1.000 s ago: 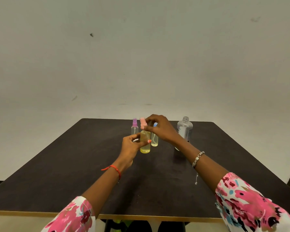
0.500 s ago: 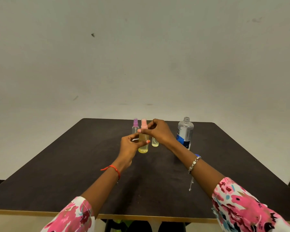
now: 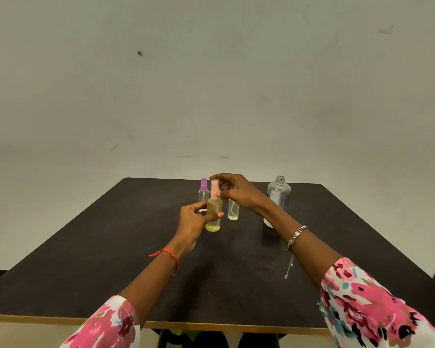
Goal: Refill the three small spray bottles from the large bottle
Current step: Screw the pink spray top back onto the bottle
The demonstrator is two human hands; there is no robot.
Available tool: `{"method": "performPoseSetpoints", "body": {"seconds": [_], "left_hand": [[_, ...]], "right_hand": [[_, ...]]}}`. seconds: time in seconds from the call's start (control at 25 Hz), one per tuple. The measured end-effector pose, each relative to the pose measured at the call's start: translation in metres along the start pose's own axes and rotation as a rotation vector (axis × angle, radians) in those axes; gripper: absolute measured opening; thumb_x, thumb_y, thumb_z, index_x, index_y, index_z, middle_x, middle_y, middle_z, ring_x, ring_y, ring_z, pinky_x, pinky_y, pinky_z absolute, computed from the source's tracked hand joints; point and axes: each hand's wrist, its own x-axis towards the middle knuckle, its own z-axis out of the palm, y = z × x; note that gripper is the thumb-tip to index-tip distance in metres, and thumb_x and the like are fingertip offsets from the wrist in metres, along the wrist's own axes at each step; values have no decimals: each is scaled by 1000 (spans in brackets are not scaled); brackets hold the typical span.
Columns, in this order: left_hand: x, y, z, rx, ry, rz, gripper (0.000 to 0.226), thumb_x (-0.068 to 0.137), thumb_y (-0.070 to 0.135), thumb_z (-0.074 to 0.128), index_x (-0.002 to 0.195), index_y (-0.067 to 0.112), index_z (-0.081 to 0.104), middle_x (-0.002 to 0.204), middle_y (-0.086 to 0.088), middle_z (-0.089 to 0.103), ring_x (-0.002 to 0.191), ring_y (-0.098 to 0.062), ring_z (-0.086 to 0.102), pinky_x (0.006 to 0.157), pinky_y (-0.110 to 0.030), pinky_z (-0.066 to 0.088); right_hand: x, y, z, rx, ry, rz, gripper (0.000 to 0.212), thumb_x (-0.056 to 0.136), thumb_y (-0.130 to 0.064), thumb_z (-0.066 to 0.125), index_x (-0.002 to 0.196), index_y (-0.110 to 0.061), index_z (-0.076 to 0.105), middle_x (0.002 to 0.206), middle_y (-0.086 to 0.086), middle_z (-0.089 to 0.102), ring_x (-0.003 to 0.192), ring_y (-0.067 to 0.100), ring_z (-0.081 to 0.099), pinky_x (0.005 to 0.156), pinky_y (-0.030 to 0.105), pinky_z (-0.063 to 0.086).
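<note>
Left hand [image 3: 194,219] grips the upright yellow spray bottle [image 3: 213,214], pink nozzle [image 3: 214,189] up, pinched by right hand [image 3: 232,188].

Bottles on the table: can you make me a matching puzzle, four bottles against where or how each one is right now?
Things:
1. purple-topped bottle
2. pink-topped bottle
3. third small bottle
4. large bottle

States:
A. neck open, no cap, farthest right
B. gripped by the left hand, yellow liquid inside
C. leftmost, untouched
D. top hidden behind the right hand

Pairs: 1-C, 2-B, 3-D, 4-A.
</note>
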Motion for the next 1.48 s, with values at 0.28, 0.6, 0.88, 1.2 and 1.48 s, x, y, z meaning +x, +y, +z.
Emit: {"method": "performPoseSetpoints", "body": {"seconds": [0.28, 0.6, 0.88, 1.2, 1.48], "left_hand": [[-2, 1, 1, -16, -26, -10, 28, 68, 9, 76, 86, 28, 66, 91, 7, 67, 91, -11, 62, 70, -22, 48], [-1, -2, -1, -38, -22, -31, 32, 67, 7, 76, 93, 23, 66, 95, 2, 68, 97, -17, 62, 84, -31, 49], [-1, -4, -1, 1, -16, -32, 41, 68, 5, 75, 108, 10, 64, 94, 2, 66, 94, -14, 61, 79, -26, 49], [-3, -5, 1, -26, -6, -16, 37, 68, 6, 75, 103, 13, 65, 90, 3, 68, 89, -10, 64, 74, -23, 51], [0, -2, 0, -12, -14, -6, 31, 67, 6, 77, 91, 22, 67, 86, 8, 69, 86, -6, 64, 71, -22, 50]], "right_hand": [[0, -4, -5, -51, 10, -19, 26, 77, -5, 68, 103, -3, 65, 94, 11, 69, 80, 9, 63, 78, 26, 54], [-2, -1, -6, -5, -6, 15, 27, 78, -4, 68, 105, -1, 64, 102, 18, 67, 87, 18, 63, 81, 27, 52], [-1, 3, 3, -117, 48, 46, 23, 77, -16, 71, 93, 0, 67, 91, 18, 69, 83, 24, 64, 79, 34, 53], [-1, 1, 11, -235, 83, 61, 32, 72, -41, 74, 63, -17, 54, 61, -5, 51, 55, 3, 45, 52, 16, 33], [2, -6, 4, -227, 88, -11, 23, 74, -25, 75, 65, -14, 56, 64, 2, 55, 60, 13, 50, 57, 22, 39]]}}
